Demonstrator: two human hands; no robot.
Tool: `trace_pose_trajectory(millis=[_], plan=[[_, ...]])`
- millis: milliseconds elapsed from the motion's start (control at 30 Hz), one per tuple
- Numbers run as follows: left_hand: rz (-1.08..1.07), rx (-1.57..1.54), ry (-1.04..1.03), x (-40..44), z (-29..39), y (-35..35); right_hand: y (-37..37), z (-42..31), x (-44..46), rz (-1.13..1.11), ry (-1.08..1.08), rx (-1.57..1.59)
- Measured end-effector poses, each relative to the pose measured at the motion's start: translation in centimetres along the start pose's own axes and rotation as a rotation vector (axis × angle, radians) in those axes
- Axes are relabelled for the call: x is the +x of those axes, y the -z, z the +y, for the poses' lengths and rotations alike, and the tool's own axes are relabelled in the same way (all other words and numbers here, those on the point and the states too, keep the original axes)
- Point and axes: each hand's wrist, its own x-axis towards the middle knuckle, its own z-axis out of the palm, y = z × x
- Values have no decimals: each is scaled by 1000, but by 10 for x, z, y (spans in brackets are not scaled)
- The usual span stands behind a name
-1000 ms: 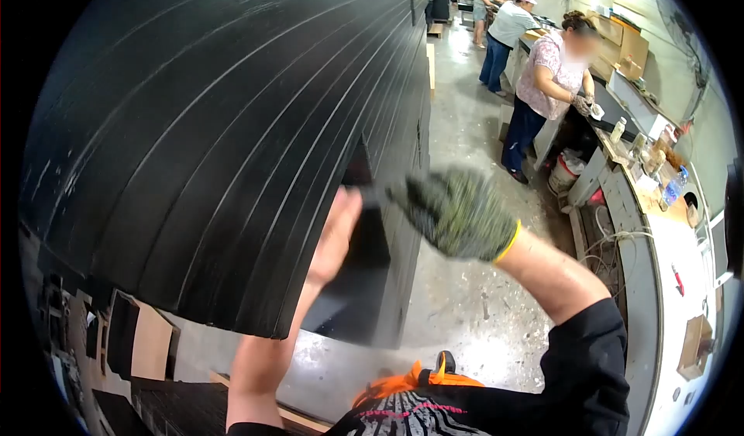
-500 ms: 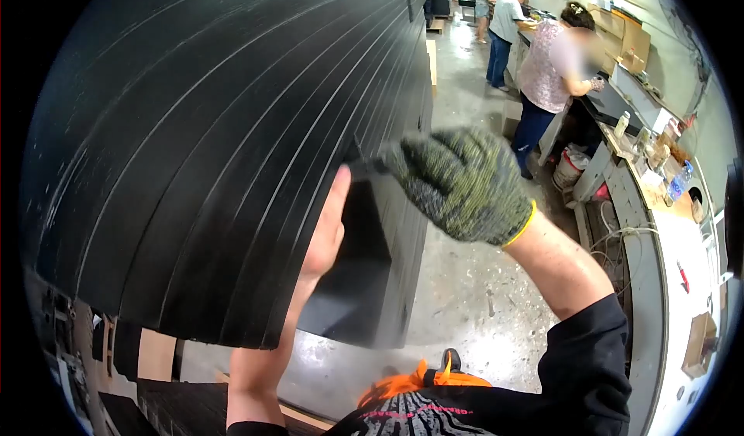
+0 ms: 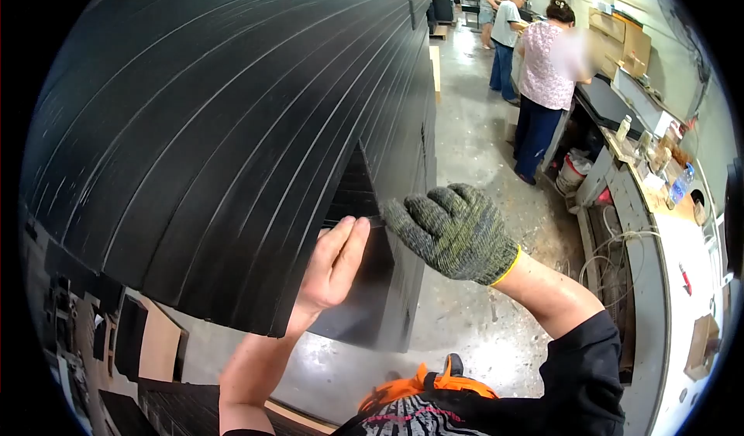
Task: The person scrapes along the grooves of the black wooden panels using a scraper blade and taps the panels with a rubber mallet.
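Observation:
Large black panels (image 3: pixel 194 172), marked with long pale lines, fill the left side of the view. My bare left hand (image 3: pixel 335 261) is at their right edge, its visible fingers stretched out and its palm partly hidden. Close to its fingertips is my right hand (image 3: pixel 453 233), in a green-black knitted glove with a yellow cuff. The gloved fingers are curled, with the thumb side toward my left hand. Something small and dark shows between the two hands, too blurred to name. Behind them is a dark gap beside a black upright surface (image 3: pixel 356 289).
A workbench (image 3: pixel 659 227) with bottles, a red-handled tool (image 3: pixel 685 279) and a small box (image 3: pixel 701 347) runs along the right. A white bucket (image 3: pixel 572 171) stands below it. Several people work farther back along the grey floor (image 3: pixel 480 141).
Both hands are lower in the view, and more of my left hand's fingers shows. The panels' near edge appears shifted with the camera. The nearest co-worker's posture has changed.

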Motion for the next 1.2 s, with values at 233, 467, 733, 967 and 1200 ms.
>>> trace_pose_trajectory(millis=[233,467,733,967,1200], plan=[[-145,-169,237,-41,20,21,-14,-15,-45,-24,-496,428],[239,-514,1125,-115,66,25,-77,-43,-6,313,-820,1010],[383,-474,1100,-146,67,23,-22,-37,-13,386,-258,809],[537,-528,1115,-122,90,3,-44,-71,37,380,-371,819],[664,-660,1448,-123,93,11,-29,-55,8,250,-144,608]])
